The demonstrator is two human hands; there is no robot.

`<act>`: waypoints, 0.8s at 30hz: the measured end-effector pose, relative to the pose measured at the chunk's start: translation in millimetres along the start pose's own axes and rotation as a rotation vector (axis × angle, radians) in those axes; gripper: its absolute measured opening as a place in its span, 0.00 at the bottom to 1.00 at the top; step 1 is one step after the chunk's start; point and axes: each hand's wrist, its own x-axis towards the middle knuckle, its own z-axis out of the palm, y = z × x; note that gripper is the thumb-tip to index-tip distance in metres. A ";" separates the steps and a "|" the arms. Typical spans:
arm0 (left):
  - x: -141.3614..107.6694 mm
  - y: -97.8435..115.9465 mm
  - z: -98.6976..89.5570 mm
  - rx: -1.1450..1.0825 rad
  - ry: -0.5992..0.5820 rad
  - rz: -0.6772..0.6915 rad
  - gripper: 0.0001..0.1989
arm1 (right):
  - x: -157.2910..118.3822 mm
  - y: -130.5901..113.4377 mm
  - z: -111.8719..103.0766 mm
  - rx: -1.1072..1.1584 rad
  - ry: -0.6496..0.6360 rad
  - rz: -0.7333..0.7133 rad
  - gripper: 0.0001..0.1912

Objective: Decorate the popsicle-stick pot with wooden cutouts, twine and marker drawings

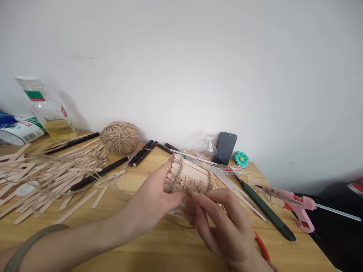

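A small round holder of wooden craft sticks [195, 170] lies tilted on its side at the middle of the table, with silvery trim round one end, twine near the other and flower shapes on its side. My left hand [154, 196] is wrapped round the trimmed end, thumb on the near side. My right hand [224, 223] has its fingertips pinched together against the flowers; whatever sits between them is too small to make out.
Loose craft sticks [76, 173], black markers and a twine ball [120, 138] lie left, near a glass bottle [56, 117]. Behind stand a phone [225, 148] and clear bottle piece [206, 144]. Right are a green-handled tool [268, 211], teal flower [241, 159] and pink glue gun [297, 204].
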 end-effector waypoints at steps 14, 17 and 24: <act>-0.4 -2.6 0.4 0.056 0.020 -0.010 0.21 | -0.1 3.2 0.4 -0.224 -0.069 -0.196 0.12; -0.1 -1.0 1.0 0.038 0.007 -0.009 0.21 | 1.7 1.9 -1.9 -0.242 -0.081 -0.238 0.11; -0.8 -1.3 -0.7 0.022 -0.006 -0.006 0.22 | 4.1 -0.2 -2.6 -0.207 -0.041 -0.253 0.08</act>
